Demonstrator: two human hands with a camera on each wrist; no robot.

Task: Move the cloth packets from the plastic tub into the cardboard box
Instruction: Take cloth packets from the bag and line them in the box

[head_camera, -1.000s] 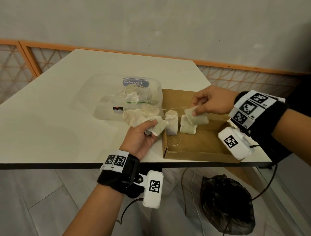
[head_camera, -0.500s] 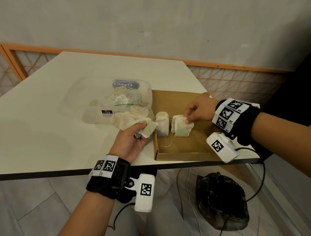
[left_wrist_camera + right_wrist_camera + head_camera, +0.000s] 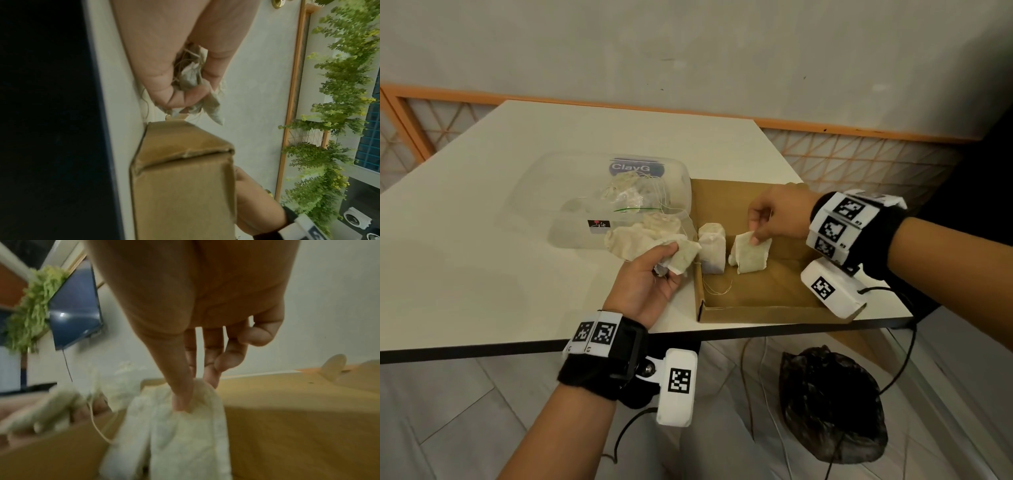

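A shallow cardboard box (image 3: 767, 301) lies on the white table, right of a clear plastic tub (image 3: 571, 205) that holds several cloth packets (image 3: 626, 192). One packet (image 3: 711, 248) stands upright at the box's left wall. My right hand (image 3: 774, 219) pinches the top of another cream packet (image 3: 751, 255) (image 3: 174, 426) that stands in the box beside it. My left hand (image 3: 650, 277) grips a bunch of packets (image 3: 650, 240) (image 3: 191, 78) just outside the box's left wall (image 3: 180, 178), in front of the tub.
The table's front edge (image 3: 619, 342) runs just below both wrists. A black plastic bag (image 3: 828, 404) and loose cables lie on the floor under the table. An orange-framed lattice railing (image 3: 859, 154) runs behind the table along a grey wall.
My right hand has lowered its packet into the box and set it upright next to the standing ones. My left hand has kept its bunch by the box wall.
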